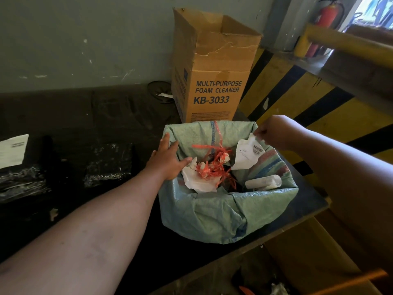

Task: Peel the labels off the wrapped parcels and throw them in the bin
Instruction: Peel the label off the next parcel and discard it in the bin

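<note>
The bin (212,216) is lined with a green woven sack and stands at the centre right. Inside lie crumpled white labels and red plastic strips (212,165). My left hand (167,158) rests flat with straight fingers on the bin's left rim. My right hand (270,133) pinches the top corner of a white peeled label (246,155) with a barcode, which hangs over the bin's right side. To the left lie black wrapped parcels (108,165); one at the far left carries a white label (12,151).
An open cardboard box (212,67) printed "Multi-purpose foam cleaner" stands behind the bin against the grey wall. A yellow-and-black striped barrier (297,99) and yellow rail run along the right. A red fire extinguisher (326,20) hangs at top right. A brown box (319,252) sits below right.
</note>
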`<state>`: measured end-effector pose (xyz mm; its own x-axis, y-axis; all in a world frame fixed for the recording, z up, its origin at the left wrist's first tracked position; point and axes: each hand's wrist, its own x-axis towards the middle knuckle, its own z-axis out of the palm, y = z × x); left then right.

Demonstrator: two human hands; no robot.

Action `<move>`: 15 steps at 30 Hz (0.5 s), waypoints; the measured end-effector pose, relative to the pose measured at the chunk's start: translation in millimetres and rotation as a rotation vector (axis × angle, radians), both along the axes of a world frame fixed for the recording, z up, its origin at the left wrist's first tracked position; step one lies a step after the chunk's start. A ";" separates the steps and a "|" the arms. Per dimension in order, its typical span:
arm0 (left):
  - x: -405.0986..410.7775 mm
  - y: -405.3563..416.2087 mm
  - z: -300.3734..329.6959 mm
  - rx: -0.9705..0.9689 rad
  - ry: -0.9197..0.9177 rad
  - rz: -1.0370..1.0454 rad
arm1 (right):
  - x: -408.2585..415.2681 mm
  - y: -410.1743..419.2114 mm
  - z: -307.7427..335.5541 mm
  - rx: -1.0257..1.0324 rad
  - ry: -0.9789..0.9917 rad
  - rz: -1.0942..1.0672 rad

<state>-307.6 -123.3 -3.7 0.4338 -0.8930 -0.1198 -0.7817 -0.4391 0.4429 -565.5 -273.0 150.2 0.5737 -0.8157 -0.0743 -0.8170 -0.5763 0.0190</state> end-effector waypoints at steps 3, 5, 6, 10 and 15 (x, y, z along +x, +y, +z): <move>0.2 1.1 0.6 0.004 0.009 -0.001 | 3.9 2.1 1.0 -0.051 0.020 -0.006; -0.1 1.7 0.7 0.004 0.016 -0.003 | 8.1 5.7 2.1 -0.074 0.102 -0.023; -0.1 1.9 0.7 0.004 0.021 -0.004 | 10.0 6.2 2.2 -0.076 0.112 -0.030; 1.5 3.0 1.0 0.010 0.042 -0.006 | 13.7 6.4 0.9 -0.030 0.107 0.007; 1.7 3.3 1.5 0.014 0.045 -0.011 | 11.9 6.2 2.0 -0.025 0.068 0.012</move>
